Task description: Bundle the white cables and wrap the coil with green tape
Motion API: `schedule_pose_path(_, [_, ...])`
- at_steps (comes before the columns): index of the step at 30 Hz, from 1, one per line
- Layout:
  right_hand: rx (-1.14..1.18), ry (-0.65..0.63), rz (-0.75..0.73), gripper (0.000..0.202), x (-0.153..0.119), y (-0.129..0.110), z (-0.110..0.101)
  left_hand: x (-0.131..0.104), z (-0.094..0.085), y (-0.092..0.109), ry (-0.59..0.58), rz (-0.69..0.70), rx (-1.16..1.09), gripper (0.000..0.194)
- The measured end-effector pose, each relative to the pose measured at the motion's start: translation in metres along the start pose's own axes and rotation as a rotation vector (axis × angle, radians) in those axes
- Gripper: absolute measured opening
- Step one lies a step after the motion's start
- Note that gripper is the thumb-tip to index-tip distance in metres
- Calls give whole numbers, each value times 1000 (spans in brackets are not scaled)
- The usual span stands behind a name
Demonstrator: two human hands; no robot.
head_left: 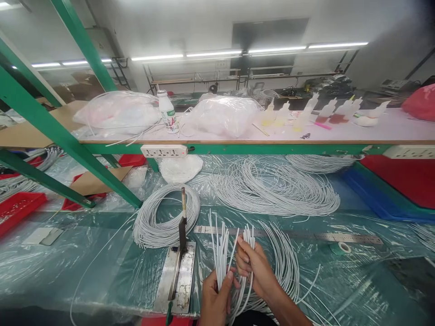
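Near the front edge of the table, my left hand (219,292) is wrapped round a bundle of thin white wires (221,253) whose ends fan upward. Close beside it on the right, my right hand (253,262) grips a second bunch of white wires (248,233), with fingers curled round them. A single wire leans between the two bunches. The lower lengths of the wires trail down past my hands and out of sight. More loose white wires (283,258) curve behind my right wrist.
Left of my hands stands a metal cutter (190,276) with an upright lever. Behind lie a round wire coil (149,222), a larger coil (231,190), and a steel ruler (326,236). A green tape roll (340,248) sits right. A green-framed shelf (272,148) spans the back.
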State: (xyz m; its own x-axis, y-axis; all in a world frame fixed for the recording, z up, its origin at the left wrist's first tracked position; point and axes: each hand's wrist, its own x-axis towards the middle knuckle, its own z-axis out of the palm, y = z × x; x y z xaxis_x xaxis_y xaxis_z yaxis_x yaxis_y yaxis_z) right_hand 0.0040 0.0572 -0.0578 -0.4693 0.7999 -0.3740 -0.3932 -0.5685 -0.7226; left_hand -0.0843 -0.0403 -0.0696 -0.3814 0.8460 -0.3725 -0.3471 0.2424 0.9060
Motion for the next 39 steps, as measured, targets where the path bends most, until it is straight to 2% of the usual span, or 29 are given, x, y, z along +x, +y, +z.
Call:
schedule_pose_path(2, [9,-1,5,49,-1,-2,1,0,2,0,-5,-5,-12,63])
schedule_pose_path(5, [97,-15,51,45,-2,-9,5,2,4,-1,-4,-7,-38,59])
schedule_pose_path(8, [196,-58,103,50,-2,-14,6,4,3,-3,1,-1,-72,54])
schedule_pose_path(13, [239,-105,95,54,-1,-13,1,5,2,-5,-13,5,-65,53])
schedule_pose_path(16, [160,-97,107,51,-3,-11,1,4,3,-5,-19,-12,-39,53])
schedule_pose_path(20, [-6,-13,81,35,-4,-10,3,4,2,-6,-35,-26,-29,54])
schedule_pose_path(23, [66,-13,51,31,-2,-11,3,7,-2,-2,-23,-9,-21,54])
schedule_pose_path(27, [126,-28,-14,35,-1,-18,-3,14,-10,8,46,68,-61,49])
schedule_pose_path(32, [-58,43,-62,33,-6,-26,-8,16,-13,9,82,54,-112,48])
schedule_pose_path(36, [-59,-30,38,41,-7,-19,2,13,-6,-3,3,57,-105,51])
schedule_pose_path(39, [-6,-29,56,52,-4,-12,10,12,-2,-8,-25,20,-89,55])
